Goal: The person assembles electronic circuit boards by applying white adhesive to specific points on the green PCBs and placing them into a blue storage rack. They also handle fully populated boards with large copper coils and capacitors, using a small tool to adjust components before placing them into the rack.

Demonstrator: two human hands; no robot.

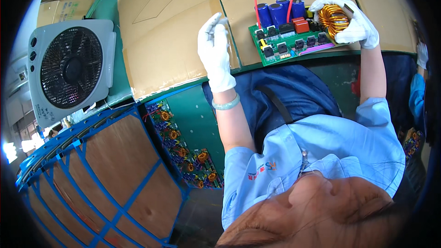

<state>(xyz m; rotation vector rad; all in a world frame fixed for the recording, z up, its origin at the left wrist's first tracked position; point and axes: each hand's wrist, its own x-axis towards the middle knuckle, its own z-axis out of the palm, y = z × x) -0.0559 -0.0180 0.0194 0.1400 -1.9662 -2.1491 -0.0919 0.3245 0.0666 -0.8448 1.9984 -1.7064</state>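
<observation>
A green circuit board [294, 51] lies on the cardboard-covered bench in front of me, tilted slightly. On it stand blue cylindrical capacitors [278, 14], a red block component [301, 25] and several black parts along the near edge. A purple-tipped wire and a red wire [289, 4] rise from the board. My right hand [365, 30], in a white glove, is wrapped round the copper-wound toroidal coil [332, 20] at the board's right end. My left hand [215, 53], also gloved, is raised left of the board with fingers extended and nothing visible in it.
Flat cardboard [174, 32] covers the bench. A grey box fan [72, 66] stands at the left. Below the bench, a blue-framed wooden-panel cart [124, 174] and several more boards with copper coils [183, 151] sit to my left. Part of another person [418, 87] shows at the far right.
</observation>
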